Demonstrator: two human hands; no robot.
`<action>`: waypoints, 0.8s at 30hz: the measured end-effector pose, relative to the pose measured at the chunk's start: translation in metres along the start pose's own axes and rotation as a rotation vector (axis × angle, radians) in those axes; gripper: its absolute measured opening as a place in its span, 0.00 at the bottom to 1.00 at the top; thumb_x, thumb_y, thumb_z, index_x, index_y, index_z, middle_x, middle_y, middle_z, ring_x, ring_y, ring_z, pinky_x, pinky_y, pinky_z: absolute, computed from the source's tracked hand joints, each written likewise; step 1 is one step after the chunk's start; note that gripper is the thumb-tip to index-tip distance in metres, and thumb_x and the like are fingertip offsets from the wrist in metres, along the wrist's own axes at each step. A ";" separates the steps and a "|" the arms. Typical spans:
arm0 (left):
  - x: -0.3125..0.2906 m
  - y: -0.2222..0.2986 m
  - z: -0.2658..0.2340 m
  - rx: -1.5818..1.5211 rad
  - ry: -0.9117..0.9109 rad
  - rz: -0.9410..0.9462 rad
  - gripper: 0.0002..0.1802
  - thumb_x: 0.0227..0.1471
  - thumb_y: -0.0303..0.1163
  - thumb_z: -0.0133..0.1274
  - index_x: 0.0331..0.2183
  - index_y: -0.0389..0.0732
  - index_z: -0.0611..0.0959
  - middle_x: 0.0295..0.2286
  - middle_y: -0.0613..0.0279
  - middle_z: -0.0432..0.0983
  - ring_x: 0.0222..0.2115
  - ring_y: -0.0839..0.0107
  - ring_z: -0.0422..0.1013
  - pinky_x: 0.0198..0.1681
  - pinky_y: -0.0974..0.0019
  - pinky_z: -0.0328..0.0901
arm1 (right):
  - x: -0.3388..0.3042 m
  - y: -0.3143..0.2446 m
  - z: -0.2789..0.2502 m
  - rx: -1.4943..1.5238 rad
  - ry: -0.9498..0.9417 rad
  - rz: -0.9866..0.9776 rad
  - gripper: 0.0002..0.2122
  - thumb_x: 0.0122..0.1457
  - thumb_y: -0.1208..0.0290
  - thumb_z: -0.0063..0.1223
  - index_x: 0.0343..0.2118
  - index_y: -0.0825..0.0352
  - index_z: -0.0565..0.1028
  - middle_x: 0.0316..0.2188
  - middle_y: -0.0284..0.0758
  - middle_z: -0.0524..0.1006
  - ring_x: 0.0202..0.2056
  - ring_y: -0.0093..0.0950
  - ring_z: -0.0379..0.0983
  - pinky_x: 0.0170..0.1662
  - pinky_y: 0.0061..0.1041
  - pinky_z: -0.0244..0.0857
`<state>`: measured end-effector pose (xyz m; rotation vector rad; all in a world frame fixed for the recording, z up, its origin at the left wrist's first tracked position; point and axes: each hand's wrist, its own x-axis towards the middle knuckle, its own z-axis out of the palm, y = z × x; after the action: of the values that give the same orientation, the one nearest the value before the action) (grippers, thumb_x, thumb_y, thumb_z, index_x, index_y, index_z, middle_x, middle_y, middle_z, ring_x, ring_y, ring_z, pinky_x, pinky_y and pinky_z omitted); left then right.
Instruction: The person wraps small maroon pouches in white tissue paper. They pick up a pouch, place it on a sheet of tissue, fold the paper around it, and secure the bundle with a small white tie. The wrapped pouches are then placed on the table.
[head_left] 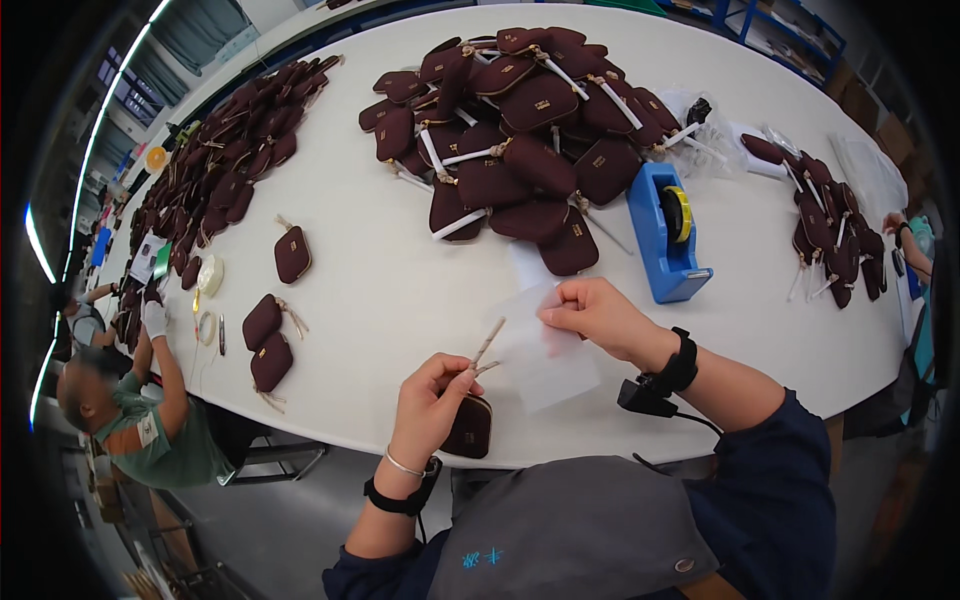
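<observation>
My left hand (437,392) pinches a beige cord (487,342) whose ends stick up past the fingers. Below that hand, at the table's near edge, is a dark maroon zip pouch (468,430), partly hidden by the fingers. Between thumb and fingers, my right hand (598,318) grips a thin translucent white sheet (545,370) by its upper right part. The sheet hangs just right of the cord; whether they touch I cannot tell. Right of my right hand stands a blue tape dispenser (660,240) with a yellow-cored roll.
A big heap of maroon pouches (540,105), many with white-wrapped cords, lies ahead. Three loose pouches, including one pouch (292,254), lie to the left, before another pile (215,180). More pouches (825,225) lie at right. A co-worker (150,410) sits at left; another person's hand (893,222) shows at right.
</observation>
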<state>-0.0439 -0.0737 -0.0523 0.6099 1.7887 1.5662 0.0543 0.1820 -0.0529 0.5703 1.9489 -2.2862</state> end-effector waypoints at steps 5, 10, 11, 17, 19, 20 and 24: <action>0.003 0.015 0.010 -0.069 -0.072 -0.119 0.15 0.57 0.22 0.52 0.46 0.28 0.73 0.29 0.60 0.76 0.31 0.72 0.76 0.37 0.71 0.71 | 0.000 0.003 0.007 0.102 -0.060 0.022 0.07 0.62 0.69 0.54 0.35 0.69 0.76 0.25 0.27 0.77 0.23 0.13 0.69 0.26 0.15 0.59; 0.008 0.017 0.007 -0.150 -0.142 -0.178 0.18 0.55 0.22 0.54 0.47 0.26 0.70 0.29 0.60 0.76 0.30 0.72 0.75 0.37 0.72 0.71 | -0.003 0.008 0.010 0.005 -0.085 -0.030 0.09 0.62 0.67 0.54 0.35 0.68 0.76 0.26 0.26 0.77 0.24 0.12 0.65 0.27 0.15 0.59; 0.009 0.015 0.005 -0.144 -0.158 -0.191 0.18 0.55 0.22 0.54 0.46 0.26 0.72 0.29 0.60 0.76 0.30 0.73 0.75 0.36 0.72 0.70 | -0.005 0.008 0.011 -0.002 -0.091 -0.043 0.09 0.63 0.66 0.54 0.35 0.68 0.76 0.26 0.26 0.77 0.24 0.12 0.64 0.27 0.15 0.58; 0.011 0.024 0.010 -0.070 -0.127 -0.239 0.10 0.55 0.24 0.55 0.38 0.29 0.78 0.28 0.61 0.77 0.29 0.77 0.74 0.35 0.75 0.69 | -0.017 0.001 0.014 0.121 -0.093 0.001 0.07 0.59 0.72 0.57 0.37 0.69 0.77 0.30 0.28 0.78 0.29 0.13 0.71 0.33 0.15 0.64; 0.010 0.021 0.011 -0.052 -0.096 -0.202 0.08 0.55 0.24 0.55 0.37 0.30 0.78 0.29 0.62 0.78 0.29 0.78 0.74 0.35 0.75 0.69 | -0.018 0.002 0.011 0.070 -0.122 0.018 0.07 0.58 0.74 0.58 0.38 0.69 0.77 0.31 0.28 0.79 0.32 0.15 0.73 0.35 0.16 0.66; 0.010 0.016 0.011 -0.044 -0.083 -0.168 0.08 0.55 0.23 0.55 0.37 0.31 0.78 0.29 0.62 0.78 0.29 0.79 0.74 0.35 0.75 0.68 | -0.019 0.003 0.009 0.044 -0.137 0.026 0.08 0.57 0.75 0.58 0.39 0.69 0.77 0.32 0.29 0.79 0.33 0.16 0.73 0.37 0.17 0.66; 0.008 0.013 0.014 -0.040 -0.054 -0.086 0.06 0.56 0.22 0.53 0.37 0.33 0.78 0.31 0.63 0.78 0.30 0.80 0.73 0.36 0.76 0.68 | -0.019 0.013 -0.004 -0.117 -0.303 -0.223 0.10 0.58 0.74 0.57 0.41 0.69 0.78 0.32 0.30 0.79 0.34 0.18 0.73 0.39 0.18 0.66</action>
<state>-0.0399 -0.0561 -0.0415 0.5442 1.7174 1.5096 0.0765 0.1804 -0.0592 -0.0077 2.0591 -2.1982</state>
